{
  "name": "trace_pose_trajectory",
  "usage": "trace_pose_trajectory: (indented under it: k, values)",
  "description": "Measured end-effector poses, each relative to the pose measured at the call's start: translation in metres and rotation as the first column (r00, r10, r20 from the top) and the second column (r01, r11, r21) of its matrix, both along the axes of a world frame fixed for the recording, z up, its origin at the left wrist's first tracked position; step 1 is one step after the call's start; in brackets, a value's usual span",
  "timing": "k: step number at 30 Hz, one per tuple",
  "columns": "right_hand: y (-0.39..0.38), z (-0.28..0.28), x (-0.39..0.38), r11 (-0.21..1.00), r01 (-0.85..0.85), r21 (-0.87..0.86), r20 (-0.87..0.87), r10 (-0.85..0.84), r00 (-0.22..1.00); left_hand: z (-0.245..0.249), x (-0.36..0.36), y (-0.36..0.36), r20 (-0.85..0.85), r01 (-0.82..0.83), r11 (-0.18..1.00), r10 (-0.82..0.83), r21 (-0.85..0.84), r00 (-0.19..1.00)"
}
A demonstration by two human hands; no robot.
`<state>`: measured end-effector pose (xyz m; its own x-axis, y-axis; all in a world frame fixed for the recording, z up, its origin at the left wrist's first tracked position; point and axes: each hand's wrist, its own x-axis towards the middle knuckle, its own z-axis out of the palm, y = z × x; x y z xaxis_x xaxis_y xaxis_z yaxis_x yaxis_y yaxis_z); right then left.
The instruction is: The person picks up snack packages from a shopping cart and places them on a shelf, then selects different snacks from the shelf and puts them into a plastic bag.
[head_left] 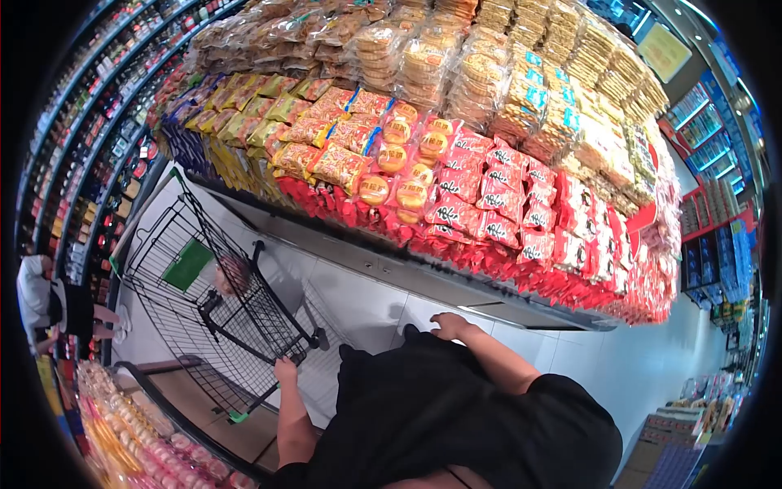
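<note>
My left hand (pixel 285 370) is closed on the near end of the handle of a black wire shopping cart (pixel 175 314), which stands to the left of my body. A green panel (pixel 188 265) is fixed to the cart, and beside it a bag-like bundle (pixel 231 275) shows through the wires; what is in it I cannot make out. My right hand (pixel 446 326) hangs in front of my body above the floor, holding nothing, its fingers loosely bent and apart. Closest to it is the lower edge of a large snack display, not touched.
Red snack packets (pixel 476 191), yellow packets (pixel 338 163) and clear bags of biscuits (pixel 428 61) are piled on the display ahead. At far left, a person (pixel 53 301) stands by curved shelves (pixel 98 106). Another stand of packets (pixel 151 436) is at lower left. Stacked boxes (pixel 664 444) stand lower right.
</note>
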<state>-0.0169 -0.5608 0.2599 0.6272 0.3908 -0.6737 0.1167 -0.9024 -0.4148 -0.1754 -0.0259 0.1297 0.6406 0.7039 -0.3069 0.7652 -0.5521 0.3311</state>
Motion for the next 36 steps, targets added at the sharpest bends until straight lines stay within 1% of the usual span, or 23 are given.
trace_pose_trajectory:
  k: [2, 3, 6, 8, 10, 11, 13, 17, 19, 20, 21, 22, 23, 24, 25, 26, 28, 30, 31, 33, 34, 35, 36]
  values:
    - [-0.037, 0.0, 0.001, 0.997, 0.024, -0.067, -0.022, -0.026, 0.999, 0.004, -0.005, -0.006, -0.12, -0.059, 0.997, 0.064, 0.05, 0.991]
    - [-0.057, -0.001, 0.0, 0.996, 0.037, -0.079, -0.017, -0.039, 0.999, 0.004, -0.01, -0.012, -0.091, -0.037, 0.997, 0.043, 0.065, 0.995]
    - [-0.113, -0.01, -0.007, 0.992, 0.037, -0.119, -0.016, -0.039, 0.999, 0.013, -0.02, -0.04, -0.108, -0.07, 0.995, 0.079, 0.077, 0.991]
    - [-0.14, -0.016, -0.011, 0.984, 0.024, -0.179, -0.064, -0.036, 0.997, 0.015, -0.028, -0.056, -0.097, -0.06, 0.995, 0.067, 0.078, 0.993]
    - [-0.161, -0.03, -0.018, 0.984, 0.038, -0.174, -0.056, -0.048, 0.997, 0.006, -0.033, -0.072, -0.2, -0.077, 0.994, 0.092, 0.08, 0.976]
    - [-0.168, -0.037, -0.02, 0.985, 0.011, -0.174, -0.064, -0.022, 0.998, 0.005, -0.034, -0.082, -0.198, -0.047, 0.996, 0.062, 0.08, 0.978]
    - [-0.172, -0.036, -0.023, 0.987, -0.011, -0.159, -0.09, -0.003, 0.996, 0.005, -0.044, -0.108, -0.187, -0.188, 0.981, 0.192, 0.038, 0.963]
    - [-0.164, -0.04, -0.031, 0.998, 0.041, -0.054, -0.056, -0.044, 0.997, 0.011, -0.073, -0.155, -0.159, -0.162, 0.984, 0.171, 0.067, 0.972]
    - [-0.155, -0.035, -0.028, 0.997, 0.077, 0.0, -0.048, -0.077, 0.996, 0.003, -0.092, -0.174, -0.116, -0.166, 0.975, 0.15, -0.146, 0.982]
    - [-0.152, -0.038, -0.026, 1.0, 0.027, 0.012, -0.054, -0.026, 0.998, -0.005, -0.104, -0.183, -0.128, -0.104, 0.989, 0.09, -0.104, 0.988]
    - [-0.156, -0.049, -0.029, 0.999, 0.021, 0.031, -0.046, -0.019, 0.999, 0.007, -0.106, -0.2, -0.153, -0.107, 0.981, 0.082, -0.163, 0.985]
    - [-0.159, -0.058, -0.028, 0.999, 0.002, 0.05, -0.042, 0.0, 0.999, 0.011, -0.112, -0.217, -0.05, -0.119, 0.981, 0.112, -0.156, 0.992]
    - [-0.16, -0.054, -0.024, 0.998, 0.005, 0.055, -0.037, -0.003, 0.999, -0.015, -0.121, -0.222, 0.02, -0.211, 0.959, 0.219, -0.189, 0.975]
    - [-0.164, -0.047, -0.022, 0.998, 0.012, 0.057, -0.037, -0.01, 0.999, 0.008, -0.113, -0.23, 0.059, -0.193, 0.916, 0.228, -0.351, 0.972]
    - [-0.165, -0.045, -0.017, 0.998, 0.012, 0.054, -0.044, -0.01, 0.999, 0.033, -0.089, -0.245, 0.088, -0.236, 0.92, 0.276, -0.314, 0.957]
    - [-0.167, -0.042, -0.011, 0.999, 0.022, 0.044, -0.053, -0.02, 0.998, 0.057, -0.07, -0.25, 0.135, -0.288, 0.777, 0.428, -0.56, 0.894]
    - [-0.168, -0.039, -0.001, 0.999, -0.028, 0.026, -0.056, 0.03, 0.998, 0.048, -0.047, -0.238, 0.288, -0.13, 0.92, 0.247, -0.37, 0.925]
    - [-0.166, -0.031, 0.013, 0.999, -0.026, -0.025, -0.056, 0.025, 0.998, 0.019, -0.027, -0.225, 0.443, -0.022, 0.973, 0.124, -0.228, 0.888]
    - [-0.161, -0.024, 0.02, 0.999, -0.019, -0.036, -0.054, 0.017, 0.998, 0.023, -0.012, -0.22, 0.442, -0.04, 0.971, 0.143, -0.235, 0.885]
    - [-0.146, -0.023, 0.035, 0.997, -0.012, -0.075, -0.051, 0.009, 0.999, 0.047, 0.018, -0.214, 0.286, 0.011, 0.949, 0.084, -0.314, 0.955]
    - [-0.14, -0.023, 0.038, 0.994, 0.013, -0.11, -0.054, -0.019, 0.998, 0.06, 0.03, -0.215, 0.28, 0.007, 0.946, 0.088, -0.323, 0.956]
    - [-0.135, -0.025, 0.041, 0.997, 0.027, -0.071, -0.031, -0.029, 0.999, 0.072, 0.042, -0.217, 0.236, -0.009, 0.937, 0.097, -0.348, 0.967]
    - [-0.129, -0.025, 0.042, 0.996, 0.033, -0.085, -0.037, -0.037, 0.999, 0.077, 0.049, -0.22, 0.191, -0.023, 0.927, 0.101, -0.375, 0.976]
